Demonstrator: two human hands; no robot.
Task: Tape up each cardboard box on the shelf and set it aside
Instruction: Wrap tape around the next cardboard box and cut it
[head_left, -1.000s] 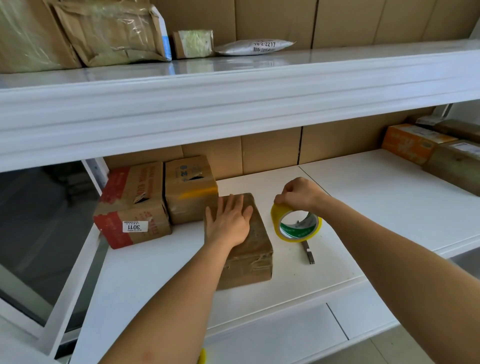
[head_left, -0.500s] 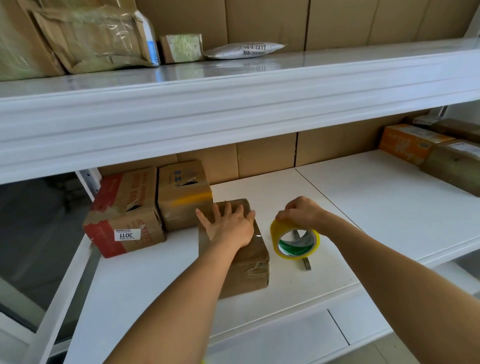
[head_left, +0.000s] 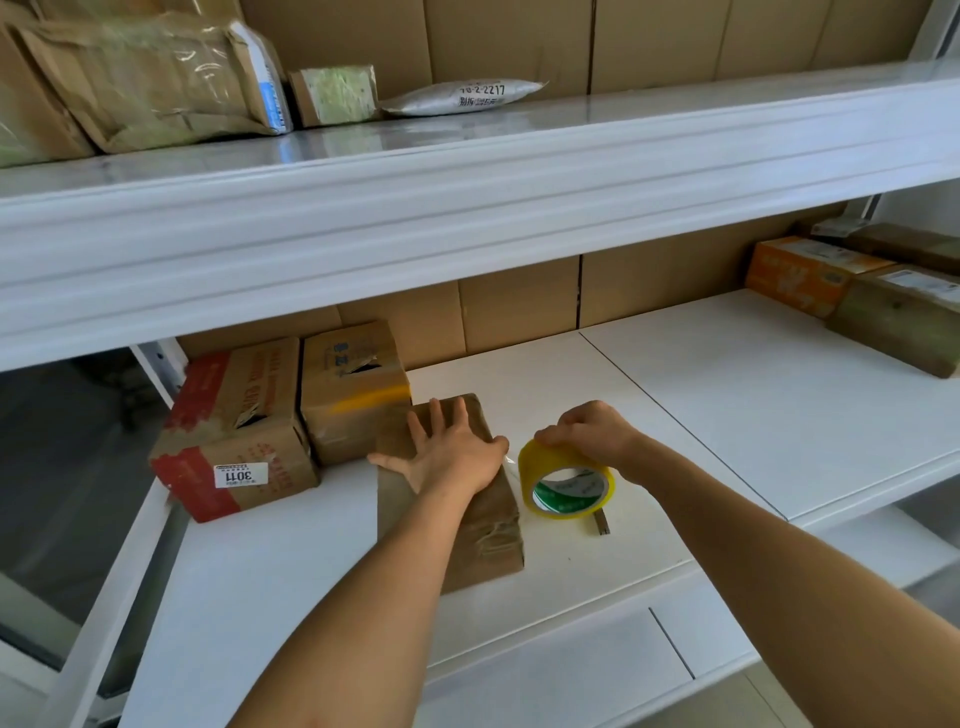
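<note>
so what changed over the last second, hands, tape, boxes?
The right hand brought the tape roll leftward, close to the brown box, covering more of the cutter behind it. A thin strip of tape now spans roll to box. The left hand stayed flat on the box top, fingers spread wider. The two boxes at left did not move.

left grip (head_left: 448, 453) flat, right grip (head_left: 589, 430) curled
</note>
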